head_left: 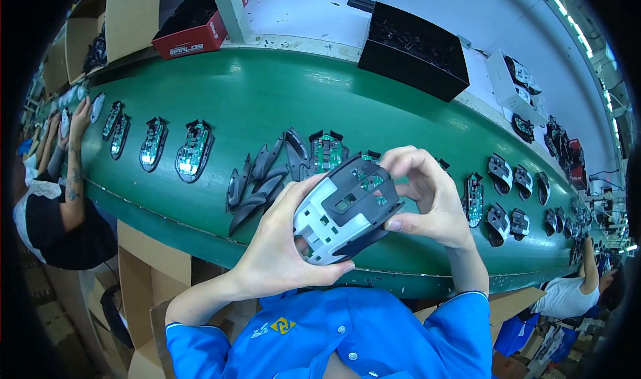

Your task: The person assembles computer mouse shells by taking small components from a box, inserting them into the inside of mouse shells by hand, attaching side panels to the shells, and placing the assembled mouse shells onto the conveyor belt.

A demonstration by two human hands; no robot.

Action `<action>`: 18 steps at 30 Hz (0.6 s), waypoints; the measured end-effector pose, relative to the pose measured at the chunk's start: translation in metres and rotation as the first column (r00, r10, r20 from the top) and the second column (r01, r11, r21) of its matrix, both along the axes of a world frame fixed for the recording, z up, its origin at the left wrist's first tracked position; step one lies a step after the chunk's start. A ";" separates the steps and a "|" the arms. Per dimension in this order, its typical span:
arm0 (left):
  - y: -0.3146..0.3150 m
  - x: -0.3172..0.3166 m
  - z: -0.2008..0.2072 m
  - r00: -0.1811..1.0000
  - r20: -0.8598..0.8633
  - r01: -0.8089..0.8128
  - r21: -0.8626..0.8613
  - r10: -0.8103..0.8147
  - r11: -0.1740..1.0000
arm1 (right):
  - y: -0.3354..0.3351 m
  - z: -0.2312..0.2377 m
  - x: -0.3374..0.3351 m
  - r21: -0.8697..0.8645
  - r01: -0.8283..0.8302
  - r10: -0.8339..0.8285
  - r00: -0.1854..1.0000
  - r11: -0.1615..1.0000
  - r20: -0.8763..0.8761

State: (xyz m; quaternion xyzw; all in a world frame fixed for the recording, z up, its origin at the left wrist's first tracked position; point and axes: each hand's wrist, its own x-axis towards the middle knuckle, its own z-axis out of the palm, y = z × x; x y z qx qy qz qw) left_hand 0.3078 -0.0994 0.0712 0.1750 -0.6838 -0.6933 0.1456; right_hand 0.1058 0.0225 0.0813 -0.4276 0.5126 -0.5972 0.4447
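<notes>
Above the green bench I hold a part-assembled computer mouse (344,209), a grey-white and black plastic body with openings and bits of green circuit board showing through. My left hand (270,249) is wrapped round its white end, thumb along the lower edge. At the black end my right hand (431,199) curls over, thumb pressed at the lower corner and fingers at the upper one. Just beyond my left hand lies a pile of curved black side pieces (250,185). Behind the held mouse sits a mouse base with a green circuit board (327,151), partly hidden.
More open mouse bases (195,152) lie to the left. Right of my hands stand another base (474,199) and several black-and-white mouse bodies (499,222). A black bin (414,49) and a red box (190,39) line the far edge. Co-workers (67,199) sit at both sides.
</notes>
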 end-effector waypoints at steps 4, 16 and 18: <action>0.001 -0.005 0.009 0.999 -0.038 0.028 -0.269 -0.039 0.963 | -0.012 0.006 0.005 -0.005 -0.180 0.180 0.980 0.984 0.087; -0.010 -0.006 0.010 0.980 -0.194 -0.120 -0.773 -0.051 0.623 | -0.023 -0.030 0.007 -0.190 -0.259 0.305 0.912 0.947 0.274; -0.019 -0.011 0.008 0.992 -0.117 -0.046 -0.718 -0.056 0.695 | -0.029 -0.035 0.009 -0.116 -0.186 0.217 0.893 0.976 0.394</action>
